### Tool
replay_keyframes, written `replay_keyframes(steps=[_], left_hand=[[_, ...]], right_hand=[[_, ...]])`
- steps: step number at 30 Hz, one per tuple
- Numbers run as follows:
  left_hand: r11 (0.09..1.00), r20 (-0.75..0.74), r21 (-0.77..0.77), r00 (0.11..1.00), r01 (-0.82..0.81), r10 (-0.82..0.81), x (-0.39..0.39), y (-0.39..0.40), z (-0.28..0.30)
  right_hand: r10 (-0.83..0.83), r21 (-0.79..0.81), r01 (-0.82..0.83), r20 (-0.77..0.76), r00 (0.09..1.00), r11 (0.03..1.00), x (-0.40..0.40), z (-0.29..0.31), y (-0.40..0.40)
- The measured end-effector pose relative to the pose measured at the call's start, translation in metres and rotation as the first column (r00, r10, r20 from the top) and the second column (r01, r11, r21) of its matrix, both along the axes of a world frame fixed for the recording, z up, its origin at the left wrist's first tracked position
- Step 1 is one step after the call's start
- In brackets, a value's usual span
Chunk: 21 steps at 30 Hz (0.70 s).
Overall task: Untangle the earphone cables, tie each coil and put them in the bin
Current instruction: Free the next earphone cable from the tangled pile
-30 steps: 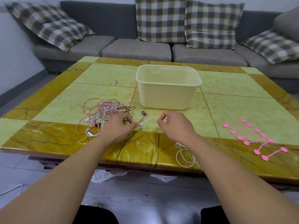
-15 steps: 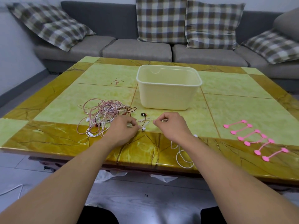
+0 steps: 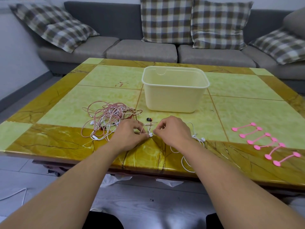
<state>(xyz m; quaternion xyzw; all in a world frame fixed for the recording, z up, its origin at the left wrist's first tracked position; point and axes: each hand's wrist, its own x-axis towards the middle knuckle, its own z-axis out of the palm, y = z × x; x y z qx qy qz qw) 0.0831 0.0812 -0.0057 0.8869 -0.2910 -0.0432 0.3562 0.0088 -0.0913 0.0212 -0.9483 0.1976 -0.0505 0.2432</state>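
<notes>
A tangle of pink, white and dark earphone cables (image 3: 109, 118) lies on the table left of centre. My left hand (image 3: 129, 134) sits at its right edge, fingers curled and pinching a white cable by a white earbud (image 3: 150, 134). My right hand (image 3: 175, 131) faces it a few centimetres away, pinching the same white cable. That white cable (image 3: 188, 160) trails under my right wrist and loops over the table's front edge, with another white earbud (image 3: 202, 139) beside the wrist. A dark earbud (image 3: 149, 119) lies just beyond my hands. The cream bin (image 3: 175, 90) stands empty behind them.
Several pink cable ties (image 3: 267, 142) lie in a row at the right of the tiled table (image 3: 66, 142). A grey sofa (image 3: 140, 50) with checked cushions runs along the far side. A white cable (image 3: 13, 194) lies on the floor at lower left.
Both hands have come closer together and slid nearer the table's front edge, drawing the white earbud and its cable out of the tangle. The loop over the edge hangs lower.
</notes>
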Motion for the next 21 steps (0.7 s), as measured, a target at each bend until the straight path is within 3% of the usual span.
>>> replay_keyframes(steps=[7,21], left_hand=[[0.999,0.031,0.015,0.999,0.030,-0.030,0.002,0.004,0.000],[1.000,0.002,0.006,1.000,0.023,-0.023,-0.001,0.007,0.004]], right_hand=[[0.259,0.120,-0.248,-0.093,0.961,0.961,0.011,-0.004,0.001],[0.089,-0.035,-0.089,-0.009,0.996,0.995,0.009,-0.009,0.015]])
